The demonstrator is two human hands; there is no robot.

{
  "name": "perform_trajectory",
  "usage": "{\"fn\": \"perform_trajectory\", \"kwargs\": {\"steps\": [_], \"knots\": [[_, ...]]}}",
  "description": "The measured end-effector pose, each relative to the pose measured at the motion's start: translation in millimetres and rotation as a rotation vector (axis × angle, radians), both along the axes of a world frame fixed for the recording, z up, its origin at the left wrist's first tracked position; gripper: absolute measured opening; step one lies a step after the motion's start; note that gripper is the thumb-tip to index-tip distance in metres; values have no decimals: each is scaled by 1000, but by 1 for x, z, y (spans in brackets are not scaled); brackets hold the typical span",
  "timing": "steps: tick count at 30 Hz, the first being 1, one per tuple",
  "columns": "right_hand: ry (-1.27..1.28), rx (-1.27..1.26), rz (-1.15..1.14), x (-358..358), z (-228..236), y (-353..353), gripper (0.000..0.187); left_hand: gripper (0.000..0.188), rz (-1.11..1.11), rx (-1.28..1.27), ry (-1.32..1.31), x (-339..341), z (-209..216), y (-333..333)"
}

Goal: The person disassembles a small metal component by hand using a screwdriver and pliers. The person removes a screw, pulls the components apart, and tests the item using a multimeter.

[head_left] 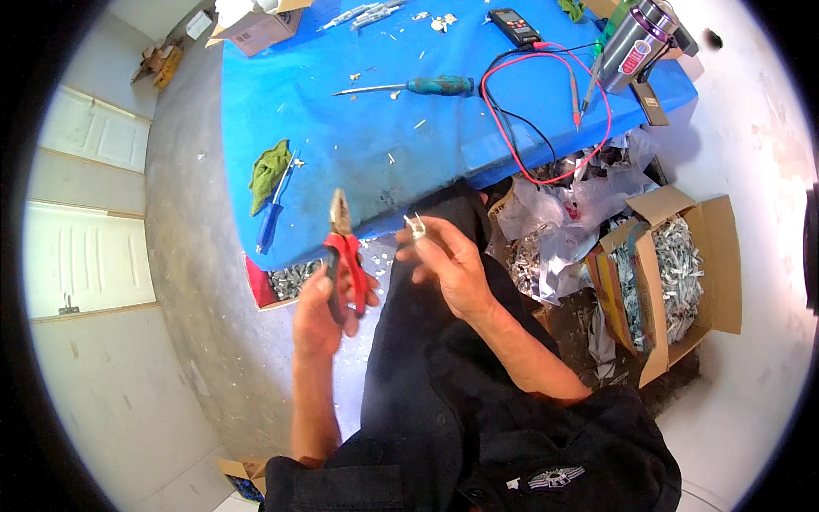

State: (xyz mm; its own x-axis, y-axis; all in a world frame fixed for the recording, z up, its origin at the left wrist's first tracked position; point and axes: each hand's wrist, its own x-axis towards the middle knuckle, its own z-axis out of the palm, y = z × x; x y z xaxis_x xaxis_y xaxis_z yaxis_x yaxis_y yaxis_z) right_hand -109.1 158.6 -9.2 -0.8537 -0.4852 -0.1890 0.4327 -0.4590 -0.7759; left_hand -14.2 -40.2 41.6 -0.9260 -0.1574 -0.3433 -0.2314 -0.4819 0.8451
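Observation:
My left hand [320, 311] is wrapped round the red and black handles of a pair of pliers [344, 243], whose metal jaws point up over the table's near edge. To its right, my right hand [452, 264] pinches a small whitish part [415, 226] with thin prongs sticking up between thumb and fingers. The pliers and the small part are apart. Part of the small piece is hidden by my fingertips, so its exact kind does not show.
On the blue-covered table [341, 141] lie a long screwdriver [439, 85], a blue screwdriver [271, 224] beside a green cloth [270, 171], a multimeter [514, 27] with looped leads, and a steel flask [633, 47]. An open carton [723, 264] of whitish pieces stands right, a box of parts [290, 282] below left.

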Motion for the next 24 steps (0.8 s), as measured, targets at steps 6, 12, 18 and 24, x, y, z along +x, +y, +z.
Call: {"fn": "perform_trajectory", "kwargs": {"steps": [6,12,18,24], "knots": [[100,78,-11,6,7,4,34,64,-58,38,-102,23,-18,45],[103,159,-12,19,8,-2,33,58,-163,-312,-181,32,-19,67],[147,142,-24,20,12,2,33,31,-175,-445,-290,33,-4,67],[96,74,53,20,6,5,32,37,-80,-515,-110,40,-15,62]]}}
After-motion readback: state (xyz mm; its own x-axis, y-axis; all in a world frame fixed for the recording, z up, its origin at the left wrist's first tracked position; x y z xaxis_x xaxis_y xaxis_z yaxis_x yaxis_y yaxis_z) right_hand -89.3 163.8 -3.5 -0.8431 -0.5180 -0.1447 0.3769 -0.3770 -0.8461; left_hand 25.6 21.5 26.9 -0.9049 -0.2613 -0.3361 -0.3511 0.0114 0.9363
